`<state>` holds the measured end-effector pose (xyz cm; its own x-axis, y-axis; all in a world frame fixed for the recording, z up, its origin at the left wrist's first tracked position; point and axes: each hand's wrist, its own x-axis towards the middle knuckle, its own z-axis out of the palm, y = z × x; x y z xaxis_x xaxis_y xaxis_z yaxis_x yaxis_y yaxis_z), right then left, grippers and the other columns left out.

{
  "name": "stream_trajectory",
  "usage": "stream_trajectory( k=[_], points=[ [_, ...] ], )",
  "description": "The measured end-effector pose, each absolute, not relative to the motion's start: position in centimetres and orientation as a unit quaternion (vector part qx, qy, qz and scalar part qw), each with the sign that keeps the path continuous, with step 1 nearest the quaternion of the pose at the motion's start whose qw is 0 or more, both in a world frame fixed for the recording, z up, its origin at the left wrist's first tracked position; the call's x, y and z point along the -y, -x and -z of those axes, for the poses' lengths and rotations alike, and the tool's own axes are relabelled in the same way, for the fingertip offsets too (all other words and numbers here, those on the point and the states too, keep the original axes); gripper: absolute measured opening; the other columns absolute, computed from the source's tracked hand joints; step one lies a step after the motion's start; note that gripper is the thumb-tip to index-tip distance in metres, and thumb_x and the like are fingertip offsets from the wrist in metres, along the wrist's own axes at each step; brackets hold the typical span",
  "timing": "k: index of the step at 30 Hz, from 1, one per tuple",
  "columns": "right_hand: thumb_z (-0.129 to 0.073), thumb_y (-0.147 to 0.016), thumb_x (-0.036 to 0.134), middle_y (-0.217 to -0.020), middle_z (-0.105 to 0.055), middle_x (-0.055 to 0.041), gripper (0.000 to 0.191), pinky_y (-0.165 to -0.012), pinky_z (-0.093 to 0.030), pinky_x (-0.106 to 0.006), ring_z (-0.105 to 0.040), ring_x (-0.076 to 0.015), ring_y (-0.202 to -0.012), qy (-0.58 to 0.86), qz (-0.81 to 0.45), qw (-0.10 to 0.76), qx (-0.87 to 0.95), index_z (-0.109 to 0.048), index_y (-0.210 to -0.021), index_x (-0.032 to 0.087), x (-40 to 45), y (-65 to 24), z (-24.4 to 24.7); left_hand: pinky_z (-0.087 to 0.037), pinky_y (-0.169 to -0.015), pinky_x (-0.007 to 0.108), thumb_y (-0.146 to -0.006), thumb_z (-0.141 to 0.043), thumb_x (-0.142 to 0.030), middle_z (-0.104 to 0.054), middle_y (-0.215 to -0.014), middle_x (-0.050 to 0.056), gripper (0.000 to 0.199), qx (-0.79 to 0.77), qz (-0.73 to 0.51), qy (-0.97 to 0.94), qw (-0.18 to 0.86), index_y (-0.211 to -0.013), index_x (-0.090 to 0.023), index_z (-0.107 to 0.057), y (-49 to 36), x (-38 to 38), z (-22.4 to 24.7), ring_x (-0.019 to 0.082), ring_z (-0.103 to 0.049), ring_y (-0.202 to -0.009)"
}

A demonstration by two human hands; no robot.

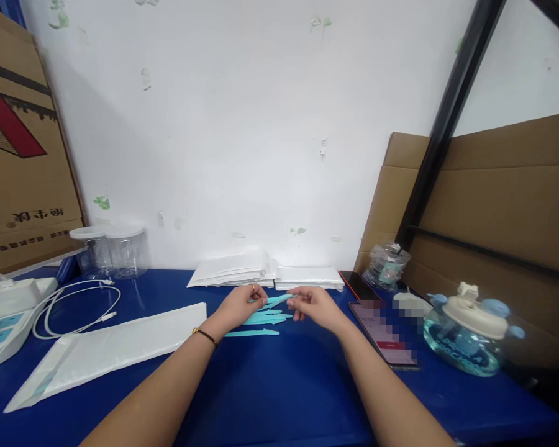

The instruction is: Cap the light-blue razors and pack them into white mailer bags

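Over the blue table, both hands pinch a slim turquoise plastic blade-like piece (278,300), shaped somewhat like an eyebrow razor; its exact kind is too small to tell. My left hand (240,306) has thumb and fingers closed on its left end. At the other end, the thumb and fingertips of my right hand (314,304) close on the tip. Several more turquoise pieces (268,319) lie loosely together just below the hands, partly covered by the left one. A separate turquoise piece (254,333) rests nearest me.
White flat packets (233,270) are stacked by the wall, with more white packets (307,276) beside them. A long white pouch (116,347), cable (51,310) and clear jars (128,254) stand left. Phones (384,338) and a water bottle (466,338) sit right.
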<state>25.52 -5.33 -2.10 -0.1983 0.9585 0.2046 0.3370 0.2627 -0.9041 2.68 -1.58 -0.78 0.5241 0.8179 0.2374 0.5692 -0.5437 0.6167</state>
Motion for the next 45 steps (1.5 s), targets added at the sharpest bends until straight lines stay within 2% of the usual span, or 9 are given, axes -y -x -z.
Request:
stream_trajectory(
  k=[3, 8, 13, 17, 20, 24, 27, 32, 45],
  points=[
    [-0.056, -0.078, 0.031, -0.067, -0.066, -0.001, 0.02, -0.05, -0.043, -0.023, -0.058, -0.0123, -0.047, 0.559, -0.224, 0.359, 0.713, -0.065, -0.089, 0.016, 4.9, -26.9, 2.4, -0.037, -0.066, 0.025, -0.082, -0.046, -0.036, -0.066, -0.081, 0.0, 0.021, -0.485, -0.23, -0.834, 0.131, -0.082, -0.023, -0.062, -1.7, 0.4, 1.3, 0.017, -0.058, -0.076],
    [-0.053, -0.072, 0.014, -0.068, -0.067, -0.0055, 0.015, -0.06, -0.041, -0.026, -0.06, -0.0178, -0.065, 0.629, -0.072, 0.309, 0.71, -0.068, -0.07, 0.016, 4.4, -29.5, 2.5, -0.035, -0.072, 0.028, -0.08, -0.049, -0.031, -0.067, -0.084, 0.002, 0.018, -0.514, -0.21, -0.826, 0.097, -0.079, -0.023, -0.064, -1.1, -0.4, 2.1, 0.02, -0.059, -0.084],
    [-0.058, -0.069, 0.015, -0.07, -0.067, -0.0048, 0.011, -0.061, -0.041, -0.025, -0.059, -0.0175, -0.066, 0.629, -0.076, 0.291, 0.717, -0.068, -0.071, 0.017, 3.7, -29.3, 3.7, -0.036, -0.071, 0.028, -0.074, -0.057, -0.037, -0.065, -0.093, 0.004, 0.022, -0.51, -0.227, -0.825, 0.091, -0.091, -0.025, -0.064, -1.0, 0.0, 1.4, 0.021, -0.058, -0.087],
    [-0.062, -0.065, 0.015, -0.074, -0.065, -0.0059, 0.005, -0.062, -0.04, -0.026, -0.058, -0.0186, -0.069, 0.627, -0.078, 0.288, 0.72, -0.066, -0.067, 0.017, 3.1, -28.7, 4.8, -0.035, -0.056, 0.024, -0.063, -0.065, -0.042, -0.064, -0.08, 0.001, 0.024, -0.451, -0.157, -0.86, 0.183, -0.077, -0.023, -0.066, -0.1, 1.2, 0.0, 0.018, -0.058, -0.069],
    [-0.061, -0.067, 0.014, -0.067, -0.064, -0.0049, 0.006, -0.058, -0.039, -0.026, -0.056, -0.017, -0.063, 0.625, -0.092, 0.293, 0.718, -0.063, -0.061, 0.017, 3.1, -28.8, 5.0, -0.032, -0.05, 0.023, -0.053, -0.072, -0.035, -0.064, -0.073, -0.001, 0.022, -0.435, -0.075, -0.871, 0.216, -0.071, -0.023, -0.067, 0.0, 2.4, -0.5, 0.017, -0.056, -0.062],
    [-0.056, -0.073, 0.016, -0.068, -0.064, -0.0026, 0.007, -0.057, -0.04, -0.024, -0.057, -0.0149, -0.062, 0.611, -0.104, 0.321, 0.716, -0.062, -0.07, 0.018, 3.8, -28.9, 4.0, -0.031, -0.049, 0.024, -0.059, -0.067, -0.03, -0.065, -0.067, 0.0, 0.01, -0.449, -0.042, -0.868, 0.207, -0.064, -0.022, -0.063, -0.5, 3.3, -0.4, 0.017, -0.056, -0.06],
    [-0.057, -0.078, 0.027, -0.065, -0.063, -0.0002, 0.01, -0.054, -0.043, -0.024, -0.057, -0.0128, -0.055, 0.56, -0.192, 0.387, 0.707, -0.061, -0.076, 0.017, 4.6, -28.4, 2.6, -0.032, -0.05, 0.023, -0.062, -0.062, -0.028, -0.065, -0.067, 0.001, 0.007, -0.441, -0.063, -0.867, 0.223, -0.065, -0.021, -0.06, -0.5, 3.2, -0.4, 0.017, -0.056, -0.061],
    [-0.077, -0.06, 0.039, -0.065, -0.065, -0.0017, 0.029, -0.059, -0.049, -0.027, -0.06, -0.0147, -0.058, 0.449, -0.359, 0.496, 0.651, -0.065, -0.073, 0.016, 5.5, -26.8, 1.6, -0.04, -0.057, 0.023, -0.073, -0.053, -0.034, -0.064, -0.069, 0.0, 0.015, -0.38, -0.145, -0.831, 0.38, -0.079, -0.02, -0.053, 0.0, 2.8, -1.3, 0.016, -0.06, -0.064],
    [-0.076, -0.06, 0.036, -0.062, -0.064, -0.0027, 0.023, -0.052, -0.043, -0.026, -0.052, -0.0131, -0.055, 0.471, -0.249, 0.493, 0.688, -0.069, -0.07, 0.016, 5.8, -25.3, 1.5, -0.043, -0.061, 0.025, -0.072, -0.056, -0.041, -0.062, -0.069, 0.0, 0.024, -0.363, -0.165, -0.809, 0.431, -0.079, -0.019, -0.051, 0.1, 2.7, -1.5, 0.015, -0.058, -0.064]
  ],
)
